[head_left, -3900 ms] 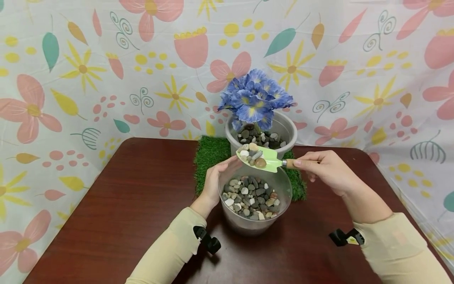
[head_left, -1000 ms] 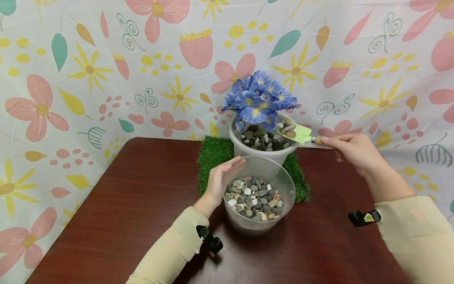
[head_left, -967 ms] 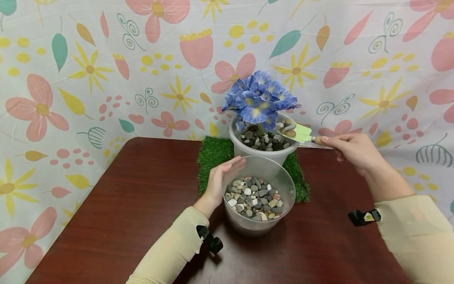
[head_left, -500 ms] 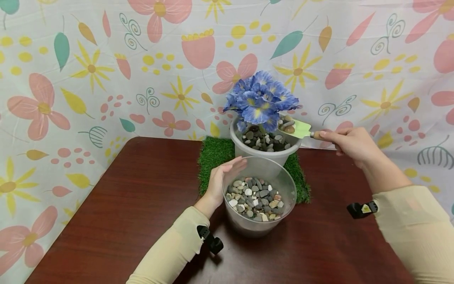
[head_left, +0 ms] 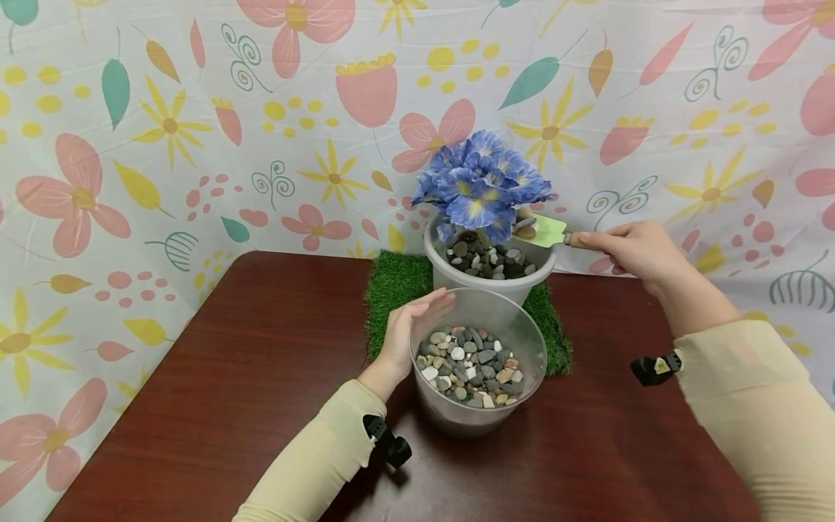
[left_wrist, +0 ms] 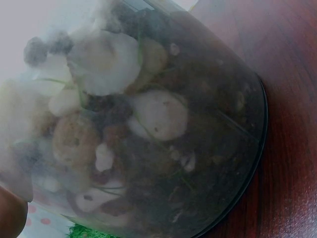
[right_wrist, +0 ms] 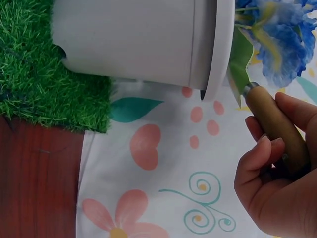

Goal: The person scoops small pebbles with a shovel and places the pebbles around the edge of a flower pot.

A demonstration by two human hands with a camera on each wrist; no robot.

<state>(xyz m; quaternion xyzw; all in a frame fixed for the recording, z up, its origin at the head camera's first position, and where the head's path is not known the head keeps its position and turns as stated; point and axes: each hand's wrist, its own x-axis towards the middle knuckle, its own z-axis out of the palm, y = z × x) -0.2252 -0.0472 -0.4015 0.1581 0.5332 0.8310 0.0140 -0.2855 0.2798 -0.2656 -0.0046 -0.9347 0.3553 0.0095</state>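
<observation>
My right hand [head_left: 642, 250] grips the wooden handle of a small green trowel [head_left: 546, 231]. Its blade tilts down over the right rim of a white flower pot [head_left: 479, 288], bearing a few pebbles [head_left: 527, 228] under the blue flowers [head_left: 479, 196]. In the right wrist view the fingers curl round the handle [right_wrist: 272, 119]. The pot has dark and white stones inside. In front stands a clear plastic tub [head_left: 470, 420] with mixed pebbles [head_left: 466, 366]. My left hand [head_left: 394, 344] rests against the tub's left side with its fingers extended. The left wrist view shows stones through the tub's cloudy wall [left_wrist: 148, 124].
The flower pot stands on a square of artificial grass [head_left: 391, 286] at the back of a dark red-brown table [head_left: 261, 391]. A floral-patterned cloth [head_left: 215, 145] hangs behind the table. Each sleeve carries a black wrist camera [head_left: 391, 442].
My right hand has carried the loaded trowel from above the tub to the pot's right side. Lately the hand rises slightly and the blade tips further, with fewer pebbles visible. My left hand stays.
</observation>
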